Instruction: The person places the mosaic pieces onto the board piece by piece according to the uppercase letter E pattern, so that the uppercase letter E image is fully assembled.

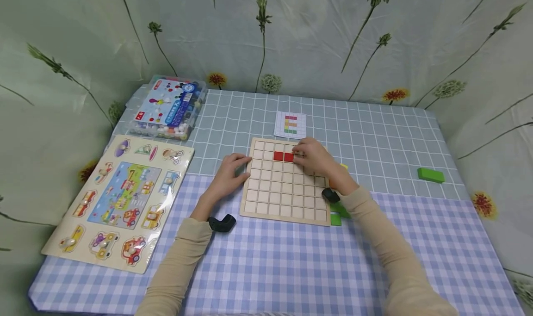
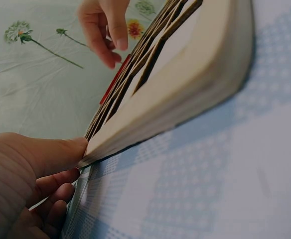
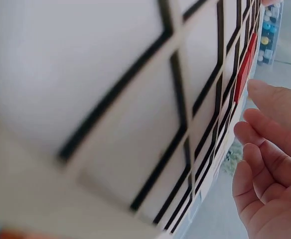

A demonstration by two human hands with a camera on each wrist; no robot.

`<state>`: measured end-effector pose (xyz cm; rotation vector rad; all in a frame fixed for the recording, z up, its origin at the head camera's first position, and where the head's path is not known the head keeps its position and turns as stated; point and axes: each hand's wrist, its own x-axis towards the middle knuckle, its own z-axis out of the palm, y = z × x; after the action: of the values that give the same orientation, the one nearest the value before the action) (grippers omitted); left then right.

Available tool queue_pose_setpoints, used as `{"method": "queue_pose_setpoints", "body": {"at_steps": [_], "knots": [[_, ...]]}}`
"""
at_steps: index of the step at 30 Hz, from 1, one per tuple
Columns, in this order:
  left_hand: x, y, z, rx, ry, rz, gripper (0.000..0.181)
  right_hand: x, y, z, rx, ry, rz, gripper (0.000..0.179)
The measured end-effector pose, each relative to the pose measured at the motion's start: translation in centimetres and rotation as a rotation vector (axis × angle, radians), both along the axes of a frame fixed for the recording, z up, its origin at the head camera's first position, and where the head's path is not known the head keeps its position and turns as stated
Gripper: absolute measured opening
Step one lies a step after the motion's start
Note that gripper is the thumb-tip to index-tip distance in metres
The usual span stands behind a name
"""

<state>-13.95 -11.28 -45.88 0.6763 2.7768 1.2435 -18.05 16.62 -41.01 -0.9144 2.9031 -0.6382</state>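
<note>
A square wooden grid board (image 1: 270, 198) lies on the table in front of me. Two red square tiles (image 1: 278, 156) sit side by side in cells of its second row from the back. My left hand (image 1: 226, 175) touches the board's left edge, thumb and fingers spread; the left wrist view shows the thumb (image 2: 61, 152) against the rim. Over the board, just right of the red tiles, is my right hand (image 1: 314, 156). Its fingers are loosely bent, and the right wrist view shows nothing between the thumb and fingers (image 3: 267, 134). A pattern card (image 1: 290, 124) lies behind the board.
Green blocks (image 1: 336, 219) lie at the board's right edge, partly under my right forearm, with bits of orange and yellow. Another green block (image 1: 430, 175) lies far right. To the left are a knobbed picture puzzle (image 1: 168, 209) and a clear plastic case (image 1: 168, 108) of coloured pieces.
</note>
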Motion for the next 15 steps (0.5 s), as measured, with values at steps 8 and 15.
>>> {"method": "queue_pose_setpoints", "body": {"at_steps": [8, 15], "knots": [[0.0, 0.1, 0.2, 0.000, -0.003, 0.003, 0.044, 0.6, 2.1, 0.4, 0.027, -0.069, -0.085, 0.027], [0.0, 0.0, 0.1, 0.000, -0.003, 0.007, 0.043, 1.2, 4.0, 0.3, 0.038, -0.068, -0.141, 0.026]]}}
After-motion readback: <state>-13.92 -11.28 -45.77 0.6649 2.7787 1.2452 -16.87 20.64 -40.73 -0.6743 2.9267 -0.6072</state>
